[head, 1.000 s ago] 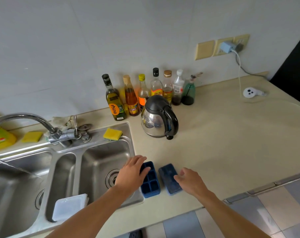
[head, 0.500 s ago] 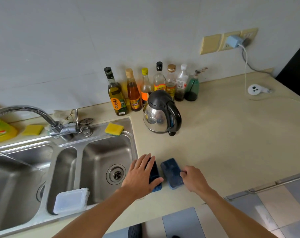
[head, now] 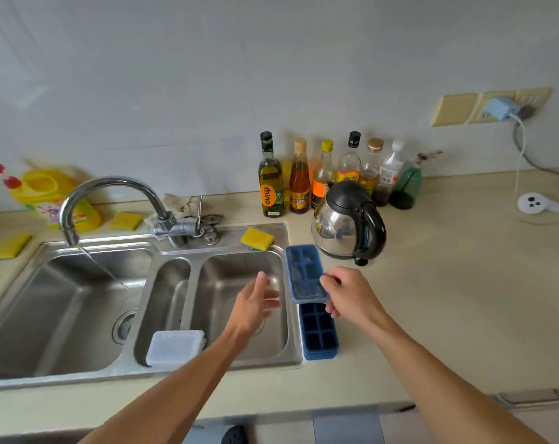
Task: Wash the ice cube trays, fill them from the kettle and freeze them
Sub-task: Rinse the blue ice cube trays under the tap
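My right hand (head: 347, 296) grips a blue ice cube tray with a clear lid (head: 304, 273), held off the counter by its near right edge, over the rim of the right sink basin. A second blue ice cube tray (head: 318, 331), uncovered, lies on the counter just beside the sink's right rim. My left hand (head: 255, 304) hovers open over the right basin (head: 226, 283), fingers spread, touching nothing. The steel kettle (head: 348, 225) with a black handle stands on the counter behind the trays.
The tap (head: 111, 200) runs water into the left basin. A white plastic lid (head: 175, 347) rests on the sink's front divider. Yellow sponges (head: 257, 239) lie on the rim and behind the sink. Several bottles (head: 326, 177) line the wall. A yellow detergent bottle (head: 53, 197) stands far left.
My right hand has lifted the lidded tray off the counter and carried it toward the sink. My left hand has let go of the open tray and moved left over the basin.
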### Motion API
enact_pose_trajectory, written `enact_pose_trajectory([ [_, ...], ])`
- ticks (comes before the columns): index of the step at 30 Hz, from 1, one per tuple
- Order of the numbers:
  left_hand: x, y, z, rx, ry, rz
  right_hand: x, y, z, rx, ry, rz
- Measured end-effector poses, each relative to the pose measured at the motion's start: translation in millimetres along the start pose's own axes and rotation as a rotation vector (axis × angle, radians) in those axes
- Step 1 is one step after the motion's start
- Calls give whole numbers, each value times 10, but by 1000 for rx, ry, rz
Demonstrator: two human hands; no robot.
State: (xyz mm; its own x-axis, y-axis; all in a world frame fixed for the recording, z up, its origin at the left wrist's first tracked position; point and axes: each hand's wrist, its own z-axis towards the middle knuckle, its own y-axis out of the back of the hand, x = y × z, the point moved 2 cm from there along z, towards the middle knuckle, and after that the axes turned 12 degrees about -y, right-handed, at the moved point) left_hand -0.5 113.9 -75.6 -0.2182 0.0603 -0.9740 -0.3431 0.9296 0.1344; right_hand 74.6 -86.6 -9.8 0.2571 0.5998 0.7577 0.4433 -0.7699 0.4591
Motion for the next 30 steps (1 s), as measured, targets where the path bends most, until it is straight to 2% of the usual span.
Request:
enact_pose_trajectory([
  [4,-3,435,24,-43,188,-360,415,-570,-80,113,57,-82],
  [11,300,1554,125,-104,277,-692,947,-1948,137,280,49,-210],
  [16,652,2527,305,-193,338,-694,1324,-3000,280,308,99,-408],
  [20,857,3084,427,-279,414,-697,1541,-3493,314,299,75,-420],
  [30,798,3495,603,-376,487,-599,1846,-3960,448,364,141,-465],
])
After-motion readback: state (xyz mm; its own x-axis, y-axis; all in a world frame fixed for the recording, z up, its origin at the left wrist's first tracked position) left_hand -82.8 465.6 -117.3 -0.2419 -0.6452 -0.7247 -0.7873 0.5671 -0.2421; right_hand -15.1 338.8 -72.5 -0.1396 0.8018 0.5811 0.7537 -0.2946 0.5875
